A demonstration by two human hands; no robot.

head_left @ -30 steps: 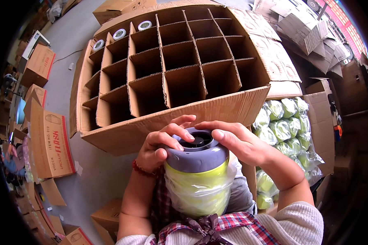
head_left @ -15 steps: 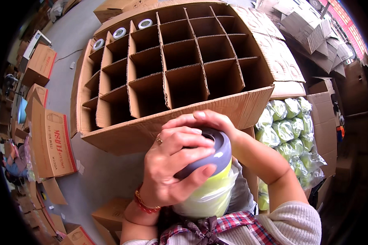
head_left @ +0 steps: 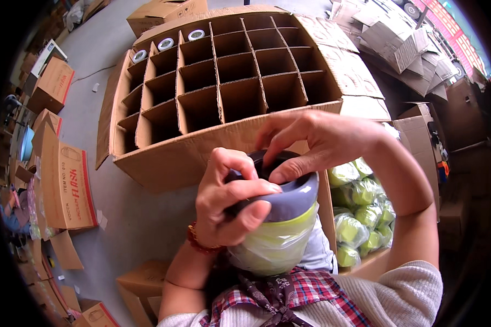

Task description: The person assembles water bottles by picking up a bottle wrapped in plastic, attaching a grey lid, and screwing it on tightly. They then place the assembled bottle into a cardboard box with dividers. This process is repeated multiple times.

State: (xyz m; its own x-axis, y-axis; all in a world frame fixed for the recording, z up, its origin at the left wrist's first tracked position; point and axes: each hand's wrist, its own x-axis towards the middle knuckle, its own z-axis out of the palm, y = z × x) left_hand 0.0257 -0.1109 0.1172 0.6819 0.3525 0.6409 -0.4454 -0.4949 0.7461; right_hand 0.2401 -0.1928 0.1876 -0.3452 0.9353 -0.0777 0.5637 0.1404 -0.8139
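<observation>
My left hand (head_left: 232, 201) is wrapped tight round the upper part of the lime-green plastic jar with a grey-purple lid (head_left: 281, 223), palm on its left flank, thumb across the lid edge. My right hand (head_left: 322, 139) sits over the top, fingertips (head_left: 281, 174) pinched down into the dark recess in the lid; closed on it, not spread. Jar is close under my chest, tilted a bit, body in a clear plastic sleeve, just above my plaid scarf (head_left: 289, 289). Ahead on the grey floor: big brown cardboard carton with a divider grid (head_left: 229, 87), three far-left cells holding white-topped jars (head_left: 165, 43), the other cells bare. To my right, an open box of bagged green jars (head_left: 365, 212), near the right forearm.
</observation>
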